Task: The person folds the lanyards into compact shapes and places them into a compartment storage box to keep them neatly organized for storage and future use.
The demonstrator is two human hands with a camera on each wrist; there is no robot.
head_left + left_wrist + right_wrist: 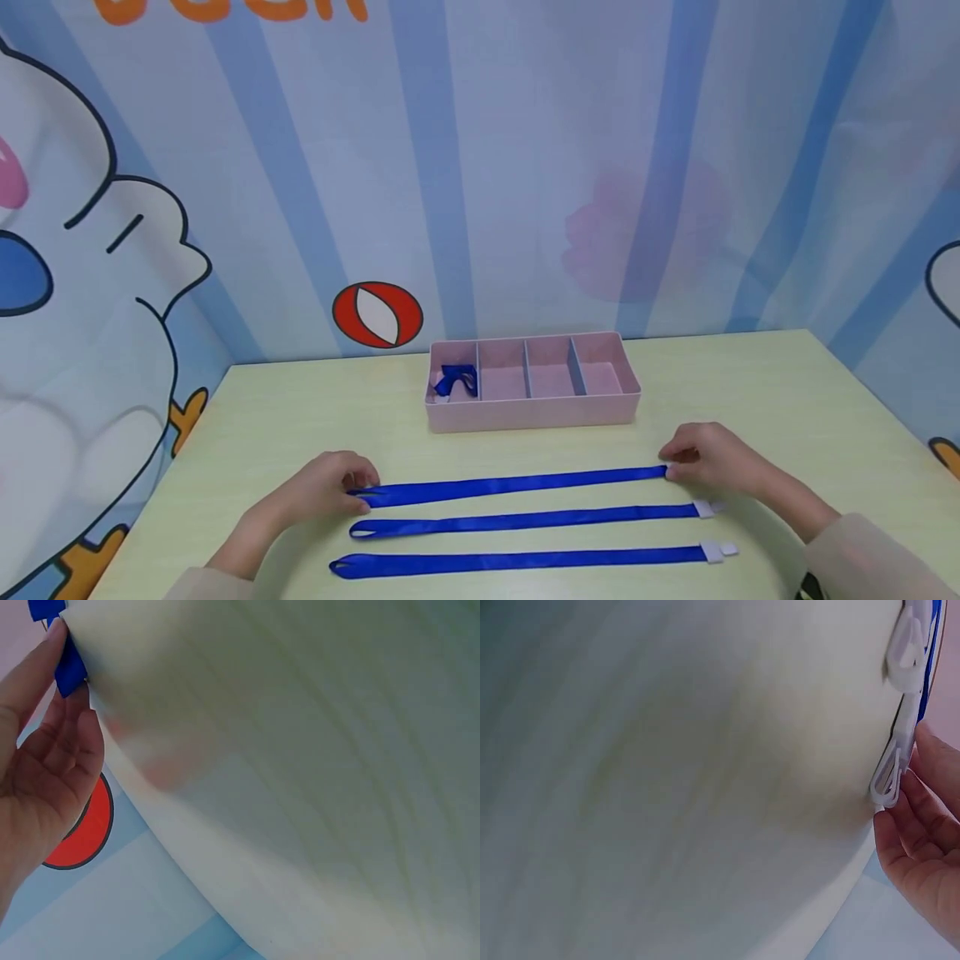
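Three blue lanyards stretch side by side across the table, their looped ends to the left. My left hand (318, 490) pinches the loop of the farthest lanyard (510, 485); the left wrist view shows the blue ribbon (71, 669) between thumb and fingers. At its other end my right hand (723, 460) holds the white plastic clip (889, 776), mostly hidden by the fingers in the head view. Nearer to me lie the middle lanyard (525, 522) and the nearest lanyard (525, 562), untouched, white clips at their right ends.
Behind the lanyards stands a pink box (536, 414) with several compartments. A folded blue lanyard (459, 378) sits in its leftmost one. The pale table (322, 408) ends at a blue striped backdrop (510, 167) printed with cartoon figures.
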